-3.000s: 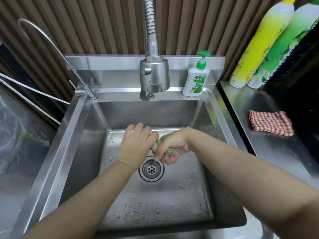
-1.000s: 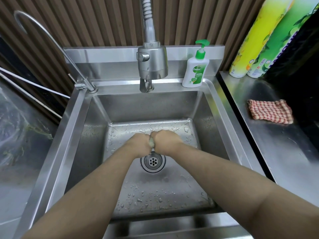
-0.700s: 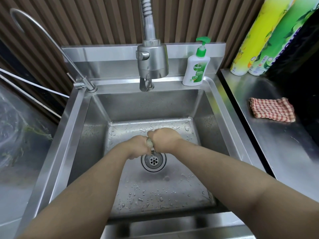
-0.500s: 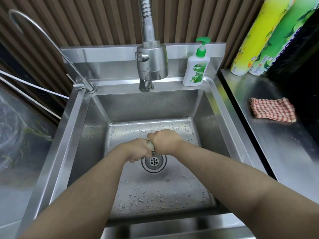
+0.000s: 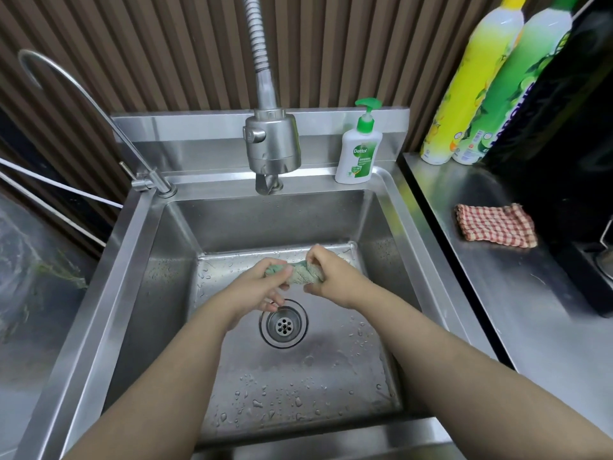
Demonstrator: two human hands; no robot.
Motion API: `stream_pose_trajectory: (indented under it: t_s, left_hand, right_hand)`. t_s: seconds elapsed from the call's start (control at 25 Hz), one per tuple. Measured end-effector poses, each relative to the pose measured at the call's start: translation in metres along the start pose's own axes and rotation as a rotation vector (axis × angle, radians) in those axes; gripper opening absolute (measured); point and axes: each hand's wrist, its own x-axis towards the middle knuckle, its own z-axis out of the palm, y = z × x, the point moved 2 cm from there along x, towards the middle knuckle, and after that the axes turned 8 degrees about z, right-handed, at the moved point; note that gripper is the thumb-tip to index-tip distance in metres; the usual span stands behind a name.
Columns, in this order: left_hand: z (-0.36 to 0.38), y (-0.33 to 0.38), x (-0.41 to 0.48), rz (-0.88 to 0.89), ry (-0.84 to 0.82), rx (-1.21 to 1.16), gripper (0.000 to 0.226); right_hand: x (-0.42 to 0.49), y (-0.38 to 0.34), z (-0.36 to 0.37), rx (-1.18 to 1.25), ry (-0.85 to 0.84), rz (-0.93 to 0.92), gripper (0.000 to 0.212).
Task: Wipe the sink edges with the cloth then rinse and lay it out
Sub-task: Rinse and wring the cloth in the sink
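Wringing the rinsed cloth (image 5: 300, 275) over the drain (image 5: 283, 323).
Left hand (image 5: 262, 288) and right hand (image 5: 331, 277) fingers clamp opposite ends, twisting water out.

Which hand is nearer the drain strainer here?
Left. The left hand hangs just above the drain strainer, fingertips at its rim; the right hand is up and to the right, gripping the twisted cloth.

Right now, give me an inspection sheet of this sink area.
Surface: stainless steel sink, droplets on its floor, round drain uncovered.
Job's things: twisted green cloth, held above the basin.
Clutter: white pump soap bottle on the back ledge; red checked cloth, yellow bottle and green bottle on the right counter.
Grippers: left hand and right hand grip the cloth's ends.
Cables: white cords at left.
Surroundings: ribbed brown wall; spray tap, no water running.
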Motion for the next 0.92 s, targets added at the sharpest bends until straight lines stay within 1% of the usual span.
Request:
stream_pose_trajectory:
  t_s: [0.08, 0.12, 0.16, 0.28, 0.36, 0.4, 0.44, 0.48, 0.56, 0.6, 0.72, 0.76, 0.8, 0.84, 0.92]
  left_hand:
    - [0.005, 0.005, -0.005, 0.061, 0.043, -0.056, 0.02]
    - [0.006, 0.008, -0.007, 0.11, 0.053, -0.074, 0.015]
    - [0.004, 0.009, -0.008, 0.164, 0.036, -0.074, 0.016]
    - [-0.004, 0.015, -0.016, 0.265, -0.11, -0.036, 0.027]
    - [-0.001, 0.018, -0.02, 0.282, -0.141, -0.105, 0.034]
    - [0.002, 0.018, -0.021, 0.282, -0.11, -0.167, 0.038]
    - [0.006, 0.018, -0.021, 0.272, -0.046, -0.239, 0.041]
    - [0.009, 0.017, -0.021, 0.25, 0.037, -0.3, 0.038]
    - [0.02, 0.015, -0.018, 0.202, 0.157, -0.297, 0.024]
    - [0.026, 0.015, -0.018, 0.197, 0.171, -0.257, 0.022]
    - [0.035, 0.02, -0.018, 0.248, 0.16, -0.223, 0.013]
    - [0.034, 0.019, -0.018, 0.243, 0.139, -0.208, 0.016]
    - [0.033, 0.018, -0.018, 0.218, 0.109, -0.18, 0.019]
    - [0.032, 0.017, -0.018, 0.185, 0.076, -0.142, 0.017]
    - [0.034, 0.016, -0.02, 0.17, 0.033, -0.117, 0.011]
  right_hand:
    - [-0.012, 0.0, -0.001, 0.122, 0.012, 0.007, 0.035]
    - [-0.018, 0.0, -0.002, 0.237, -0.01, 0.037, 0.031]
    - [-0.025, 0.0, -0.003, 0.373, -0.046, 0.078, 0.027]
    - [-0.041, 0.001, -0.007, 0.723, -0.228, 0.223, 0.017]
    - [-0.048, -0.004, -0.006, 0.941, -0.345, 0.25, 0.015]
    - [-0.049, -0.005, -0.005, 0.983, -0.344, 0.245, 0.013]
    - [-0.049, -0.007, -0.005, 0.953, -0.294, 0.236, 0.01]
    - [-0.049, -0.008, -0.006, 0.878, -0.222, 0.232, 0.009]
    - [-0.049, -0.01, -0.007, 0.75, -0.098, 0.234, 0.016]
    - [-0.048, -0.012, -0.007, 0.75, -0.063, 0.231, 0.018]
    - [-0.044, -0.012, -0.008, 0.909, 0.05, 0.243, 0.017]
    - [-0.044, -0.011, -0.011, 0.972, 0.085, 0.255, 0.016]
    - [-0.044, -0.01, -0.015, 1.023, 0.101, 0.255, 0.015]
    - [-0.044, -0.009, -0.019, 1.046, 0.098, 0.24, 0.014]
    - [-0.045, -0.008, -0.026, 1.006, 0.073, 0.192, 0.015]
